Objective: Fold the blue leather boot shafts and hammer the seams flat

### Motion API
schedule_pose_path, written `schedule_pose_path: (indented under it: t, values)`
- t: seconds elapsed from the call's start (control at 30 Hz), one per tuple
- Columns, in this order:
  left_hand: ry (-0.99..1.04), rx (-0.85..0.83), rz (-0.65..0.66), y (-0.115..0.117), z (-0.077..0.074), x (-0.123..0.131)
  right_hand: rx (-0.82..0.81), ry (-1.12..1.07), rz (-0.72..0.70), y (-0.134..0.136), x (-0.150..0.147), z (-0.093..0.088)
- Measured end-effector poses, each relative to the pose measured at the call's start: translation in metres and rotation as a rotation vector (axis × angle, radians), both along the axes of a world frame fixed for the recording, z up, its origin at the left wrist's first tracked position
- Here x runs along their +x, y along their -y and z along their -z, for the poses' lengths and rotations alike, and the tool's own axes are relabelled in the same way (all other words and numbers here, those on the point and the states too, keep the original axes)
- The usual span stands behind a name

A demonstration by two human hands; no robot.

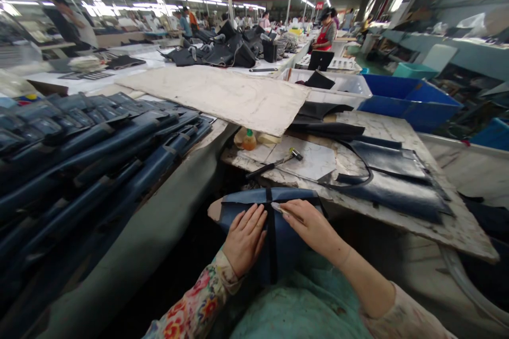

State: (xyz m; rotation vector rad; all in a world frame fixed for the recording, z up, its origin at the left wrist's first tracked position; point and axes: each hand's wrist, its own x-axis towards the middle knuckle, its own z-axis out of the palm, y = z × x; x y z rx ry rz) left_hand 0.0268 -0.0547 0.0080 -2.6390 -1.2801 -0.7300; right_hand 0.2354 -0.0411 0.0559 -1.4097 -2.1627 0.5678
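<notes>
A dark blue leather-like piece [288,254] lies over my lap, crossed by a black strip [272,246] running lengthwise and a dark band near its far edge. My left hand [245,235] rests flat on the piece, just left of the strip, fingers stretched out. At the crossing of strip and band, my right hand [312,225] grips a small pale flat tool [277,206] whose tip touches the piece. The exact kind of tool cannot be made out. A pale tan end [215,210] shows at the piece's left corner.
Many blue pieces [99,159] lie in rows on the left table. On the worn board [401,122] ahead are a hammer [274,165], a small orange bottle [249,141] and black panels [393,185]. White [350,85] and blue bins [405,103] stand behind; a person in a red apron [324,37] is farther off.
</notes>
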Motion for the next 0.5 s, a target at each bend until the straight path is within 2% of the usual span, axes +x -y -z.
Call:
schedule_pose_path:
  t: [0.23, 0.4, 0.5]
  values:
    - [0.105, -0.159, -0.129, -0.013, -0.015, 0.014, -0.047, 0.12, -0.174, -0.019, 0.005, -0.014]
    - [0.073, -0.211, -0.1, -0.019, -0.019, 0.017, -0.051, 0.211, -0.262, -0.029, 0.002, -0.021]
    - [0.059, -0.228, -0.075, -0.02, -0.019, 0.015, -0.023, 0.242, -0.242, -0.025, -0.002, -0.022]
